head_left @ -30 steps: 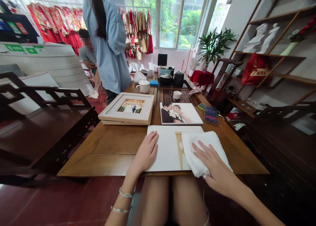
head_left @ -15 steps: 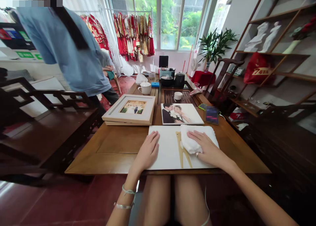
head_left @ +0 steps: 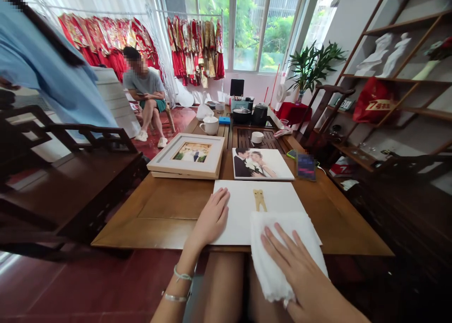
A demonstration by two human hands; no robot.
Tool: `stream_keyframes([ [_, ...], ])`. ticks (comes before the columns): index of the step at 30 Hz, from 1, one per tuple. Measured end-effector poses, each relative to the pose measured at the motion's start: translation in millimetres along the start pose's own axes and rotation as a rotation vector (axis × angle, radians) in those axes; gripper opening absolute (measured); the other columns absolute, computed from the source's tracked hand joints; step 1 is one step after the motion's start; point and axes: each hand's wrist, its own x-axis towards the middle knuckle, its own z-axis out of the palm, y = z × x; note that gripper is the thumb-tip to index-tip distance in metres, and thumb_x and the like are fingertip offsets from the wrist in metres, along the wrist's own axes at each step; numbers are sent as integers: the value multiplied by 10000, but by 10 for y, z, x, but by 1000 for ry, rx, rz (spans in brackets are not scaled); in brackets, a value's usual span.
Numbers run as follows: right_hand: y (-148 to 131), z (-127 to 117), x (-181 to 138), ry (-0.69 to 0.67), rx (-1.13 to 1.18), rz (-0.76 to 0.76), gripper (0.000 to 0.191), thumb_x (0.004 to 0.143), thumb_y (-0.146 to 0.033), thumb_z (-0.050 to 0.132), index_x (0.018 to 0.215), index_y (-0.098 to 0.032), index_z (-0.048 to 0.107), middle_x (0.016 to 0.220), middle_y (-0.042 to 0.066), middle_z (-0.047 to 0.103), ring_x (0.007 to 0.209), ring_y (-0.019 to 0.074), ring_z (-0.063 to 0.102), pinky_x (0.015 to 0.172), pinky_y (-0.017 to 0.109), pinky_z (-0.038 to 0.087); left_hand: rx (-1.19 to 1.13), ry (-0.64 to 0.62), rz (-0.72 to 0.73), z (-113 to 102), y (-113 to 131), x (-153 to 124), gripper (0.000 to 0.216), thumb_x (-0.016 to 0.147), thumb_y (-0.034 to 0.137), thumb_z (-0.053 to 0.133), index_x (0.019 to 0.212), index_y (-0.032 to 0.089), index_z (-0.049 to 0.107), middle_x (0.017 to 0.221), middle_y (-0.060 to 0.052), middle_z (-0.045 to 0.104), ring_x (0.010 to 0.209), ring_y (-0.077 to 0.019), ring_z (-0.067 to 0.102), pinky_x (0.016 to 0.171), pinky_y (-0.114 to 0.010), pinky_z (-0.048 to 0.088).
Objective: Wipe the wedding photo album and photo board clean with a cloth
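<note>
A white board (head_left: 238,210) lies at the near edge of the wooden table. My left hand (head_left: 213,215) rests flat on its left side, fingers stretched out and holding nothing. Under my right hand (head_left: 291,254) is a folded white towel (head_left: 263,271), held against the near right part of the board with the fingers spread over it. Part of the towel hangs past the table edge. A tan, forked flat piece (head_left: 259,199) shows on the board just beyond the towel, which covers its lower part.
Behind the board are a couple's photo panel (head_left: 261,165), stacked picture frames (head_left: 187,158) and a phone (head_left: 305,166). Cups (head_left: 211,125) and a pot (head_left: 260,113) stand farther back. A seated person (head_left: 146,90) and a standing person in blue (head_left: 49,68) are at left.
My right hand has drawn the towel toward me, over the table edge, showing more of the board's far side. The left hand stays put. The standing person has moved left.
</note>
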Motion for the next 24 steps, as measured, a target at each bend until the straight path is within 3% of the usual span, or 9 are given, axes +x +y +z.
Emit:
stream_keyframes([
  [5,402,-97,483,20,181,108,910,634,-77,441,1523,-189,280,1581,90,263,1480,276,132,1160,624,133,-6,1,1,0,-14,2,456,974,236,365,1416,172,457,1516,-121,420,1445,-253,319,1193,-510,272],
  [9,568,-75,841,78,163,154,844,679,-117,465,1507,-200,320,1574,98,289,1472,290,167,1155,623,118,-17,13,7,1,-16,2,452,970,237,371,1408,176,467,1509,-122,429,1442,-247,326,1194,-499,273],
  [13,281,50,838,94,-19,178,878,657,-123,508,1509,-114,298,1595,140,213,1476,358,58,1147,649,49,-16,-6,-10,-12,5,5,454,971,238,358,1401,148,473,1511,-136,422,1446,-252,314,1200,-503,258],
  [18,-231,154,476,52,-31,-45,988,623,-162,559,1538,-95,193,1618,144,73,1466,386,-85,1129,654,-102,-12,-19,-13,-17,9,7,460,971,229,354,1407,135,466,1512,-138,420,1447,-251,310,1206,-497,244],
  [21,-276,64,390,-49,72,-128,1010,600,-173,539,1544,-129,185,1621,105,90,1476,365,-24,1149,632,-70,-23,-10,1,-11,-4,9,460,963,211,367,1409,154,467,1517,-132,414,1449,-253,305,1200,-497,256],
  [24,-109,-67,535,-98,127,-62,959,584,-164,509,1518,-158,292,1598,71,229,1475,321,115,1171,602,-5,-25,-2,5,-7,-10,12,461,963,213,363,1410,169,464,1512,-129,420,1441,-252,322,1196,-499,266],
])
